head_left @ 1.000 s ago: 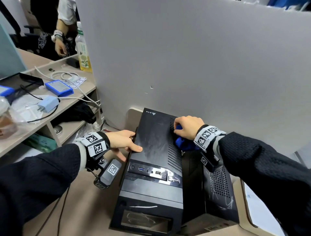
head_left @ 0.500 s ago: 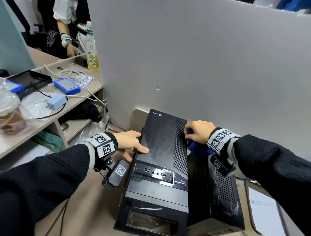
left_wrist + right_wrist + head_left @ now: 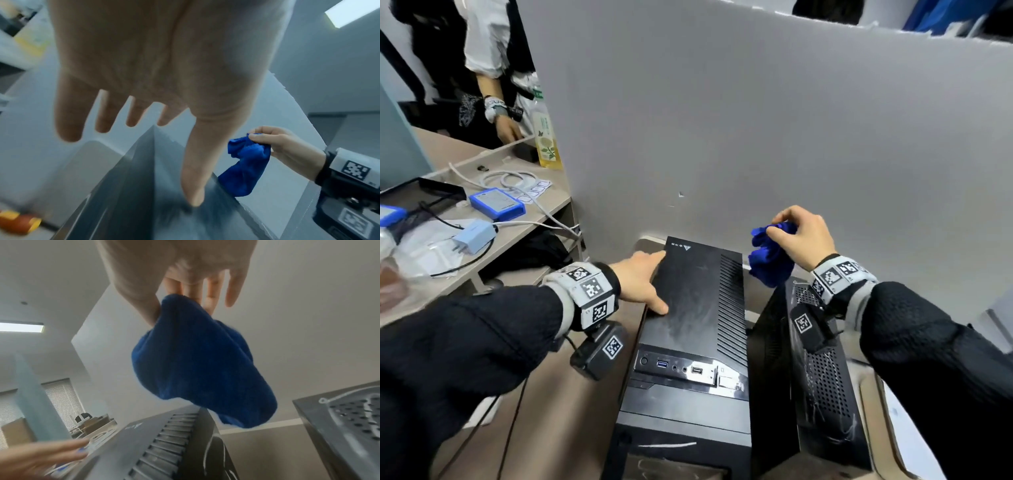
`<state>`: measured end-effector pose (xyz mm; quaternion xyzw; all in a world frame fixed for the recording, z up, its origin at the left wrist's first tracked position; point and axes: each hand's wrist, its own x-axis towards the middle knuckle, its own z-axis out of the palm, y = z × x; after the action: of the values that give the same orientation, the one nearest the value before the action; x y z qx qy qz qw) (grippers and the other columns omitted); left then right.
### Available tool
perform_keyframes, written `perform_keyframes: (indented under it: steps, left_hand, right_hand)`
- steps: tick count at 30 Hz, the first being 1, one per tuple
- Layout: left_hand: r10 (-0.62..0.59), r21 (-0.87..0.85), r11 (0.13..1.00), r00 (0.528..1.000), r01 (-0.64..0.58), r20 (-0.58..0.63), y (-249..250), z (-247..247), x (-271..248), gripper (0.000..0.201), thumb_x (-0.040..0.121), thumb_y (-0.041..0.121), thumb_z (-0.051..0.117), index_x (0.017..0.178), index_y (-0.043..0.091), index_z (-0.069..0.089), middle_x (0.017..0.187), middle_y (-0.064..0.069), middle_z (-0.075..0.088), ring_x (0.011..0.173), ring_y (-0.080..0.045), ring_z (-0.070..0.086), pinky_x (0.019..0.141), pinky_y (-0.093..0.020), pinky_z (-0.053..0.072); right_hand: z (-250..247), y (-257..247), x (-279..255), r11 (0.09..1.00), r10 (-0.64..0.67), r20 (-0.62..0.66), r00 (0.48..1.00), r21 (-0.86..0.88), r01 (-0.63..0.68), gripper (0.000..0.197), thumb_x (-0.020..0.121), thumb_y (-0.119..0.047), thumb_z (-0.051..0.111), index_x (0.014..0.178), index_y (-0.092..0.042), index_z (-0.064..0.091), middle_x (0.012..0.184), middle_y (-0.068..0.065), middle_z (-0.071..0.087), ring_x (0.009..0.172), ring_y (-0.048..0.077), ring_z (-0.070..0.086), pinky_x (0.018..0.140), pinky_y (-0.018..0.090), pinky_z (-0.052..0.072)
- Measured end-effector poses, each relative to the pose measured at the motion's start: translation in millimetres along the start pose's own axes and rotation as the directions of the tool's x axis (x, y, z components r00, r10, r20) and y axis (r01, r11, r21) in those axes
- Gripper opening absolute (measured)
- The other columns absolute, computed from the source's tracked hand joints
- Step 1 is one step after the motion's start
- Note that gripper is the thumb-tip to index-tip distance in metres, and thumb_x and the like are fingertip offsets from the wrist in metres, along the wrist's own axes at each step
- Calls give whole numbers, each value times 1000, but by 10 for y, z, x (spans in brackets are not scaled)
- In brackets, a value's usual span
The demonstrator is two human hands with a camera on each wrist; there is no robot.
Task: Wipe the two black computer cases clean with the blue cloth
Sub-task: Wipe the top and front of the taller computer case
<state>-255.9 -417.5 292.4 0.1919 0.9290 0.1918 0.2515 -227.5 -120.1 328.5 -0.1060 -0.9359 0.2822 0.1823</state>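
Note:
Two black computer cases stand side by side on the floor. The taller case (image 3: 695,308) is on the left, with a slatted vent along its top. The lower case (image 3: 822,370) on the right has a perforated top. My left hand (image 3: 643,281) lies with straight fingers along the taller case's top left edge, thumb on the top panel (image 3: 144,186). My right hand (image 3: 799,236) is raised above the gap between the cases and pinches the crumpled blue cloth (image 3: 768,260), which hangs free of both. The wrist views show the cloth (image 3: 197,363) (image 3: 244,164) dangling from thumb and fingers.
A grey partition (image 3: 756,137) rises directly behind the cases. At the left, a low desk (image 3: 500,236) carries cables, a charger, blue boxes and a bottle (image 3: 544,137). Another person (image 3: 493,68) stands behind the desk. A beige board (image 3: 893,438) lies right of the lower case.
My right hand has lifted the blue cloth up off the cases and back toward the partition. My left hand has slid farther back along the taller case's left edge.

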Motion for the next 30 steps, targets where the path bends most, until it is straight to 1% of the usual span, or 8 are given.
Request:
perform_keyframes:
  steps: [3, 7, 10, 15, 17, 21, 24, 30]
  left_hand:
    - [64, 12, 998, 998, -63, -20, 176, -101, 276, 141, 24, 80, 74, 148, 31, 28, 144, -1, 44, 126, -29, 53, 102, -46, 46]
    - [123, 154, 980, 992, -127, 35, 578, -125, 450, 99, 63, 58, 80, 147, 26, 35, 150, 5, 39, 136, -19, 41, 112, -36, 34]
    - [176, 216, 958, 982, -187, 72, 707, -59, 652, 93, 71, 53, 78, 149, 25, 34, 155, 5, 32, 140, -14, 33, 109, -27, 27]
    - [243, 421, 868, 965, -261, 97, 713, 20, 850, 107, 63, 66, 75, 151, 30, 26, 161, -3, 15, 146, -21, 21, 117, -34, 23]
    - [262, 449, 849, 960, -278, 100, 685, 11, 863, 108, 62, 70, 73, 151, 32, 25, 161, -1, 14, 146, -21, 22, 116, -36, 26]
    - [267, 475, 833, 958, -282, 101, 660, -5, 837, 108, 62, 73, 70, 151, 33, 24, 162, 0, 12, 146, -21, 20, 115, -39, 27]
    - [270, 480, 829, 957, -286, 104, 664, -5, 841, 101, 64, 72, 70, 148, 35, 30, 161, -1, 14, 144, -24, 22, 113, -42, 31]
    - [271, 503, 814, 956, -292, 116, 665, -12, 842, 100, 65, 73, 68, 148, 32, 31, 161, -3, 15, 143, -25, 24, 112, -43, 32]
  right_hand:
    - [44, 52, -91, 998, -23, 151, 988, 56, 15, 11, 79, -24, 66, 84, -27, 57, 88, -5, 65, 86, 20, 59, 79, 33, 48]
    - [180, 180, -204, 987, -84, 297, 951, 156, 38, 26, 79, -4, 61, 87, -27, 53, 86, -8, 59, 76, 16, 55, 77, 35, 47]
    - [249, 233, -242, 975, -162, 385, 909, 207, 86, 31, 80, 2, 59, 96, -24, 58, 95, -5, 65, 82, 17, 61, 80, 32, 49]
    - [453, 307, -241, 953, -243, 556, 795, -16, 302, 31, 84, -28, 70, 113, -23, 63, 105, -3, 61, 99, 14, 56, 91, 31, 43]
    - [512, 282, -228, 925, -230, 596, 769, -112, 364, 32, 84, -41, 68, 112, -27, 60, 101, -3, 55, 96, 15, 53, 86, 34, 43]
    - [524, 211, -152, 884, -193, 491, 849, -289, 368, 22, 82, -47, 60, 98, -35, 51, 95, -10, 46, 89, 22, 55, 74, 36, 45]
    - [453, 192, -13, 909, -154, 400, 903, -300, 288, 16, 79, -37, 60, 88, -33, 48, 91, -10, 49, 87, 24, 56, 71, 35, 43]
    - [466, 135, 1, 937, -208, 480, 852, -152, 314, 15, 79, -35, 65, 92, -35, 58, 82, -16, 64, 83, 14, 59, 77, 38, 50]
